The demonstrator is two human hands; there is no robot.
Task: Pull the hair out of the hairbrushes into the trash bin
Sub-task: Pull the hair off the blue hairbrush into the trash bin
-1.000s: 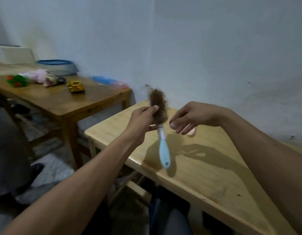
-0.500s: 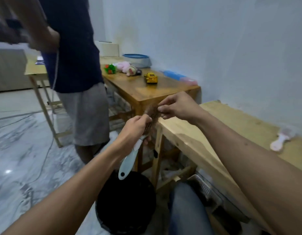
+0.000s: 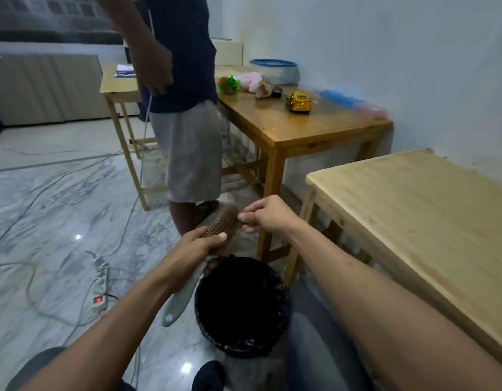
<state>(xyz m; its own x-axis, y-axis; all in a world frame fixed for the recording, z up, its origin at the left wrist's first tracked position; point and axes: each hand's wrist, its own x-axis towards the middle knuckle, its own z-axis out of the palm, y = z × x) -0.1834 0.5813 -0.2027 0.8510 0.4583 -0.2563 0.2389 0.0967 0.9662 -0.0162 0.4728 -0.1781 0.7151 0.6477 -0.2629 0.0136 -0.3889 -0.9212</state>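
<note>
My left hand (image 3: 197, 249) grips a hairbrush (image 3: 182, 297) with a pale blue-green handle that points down and left. Its round head is packed with brown hair (image 3: 226, 221). My right hand (image 3: 265, 214) pinches that hair at the head's far end, fingers closed on the strands. Both hands hover just above and behind a black trash bin (image 3: 241, 306) lined with a black bag, which stands on the floor between my knees and the table leg.
A light wooden table (image 3: 413, 210) stands at the right, a darker table (image 3: 314, 128) with toys behind it. A person in grey shorts (image 3: 187, 153) stands close behind the bin. Cables and a power strip (image 3: 100, 289) lie on the marble floor at left.
My view has swung left and down from the table to the floor. Both hands carried the brush off the table to above the bin. My right hand has taken hold of the hair.
</note>
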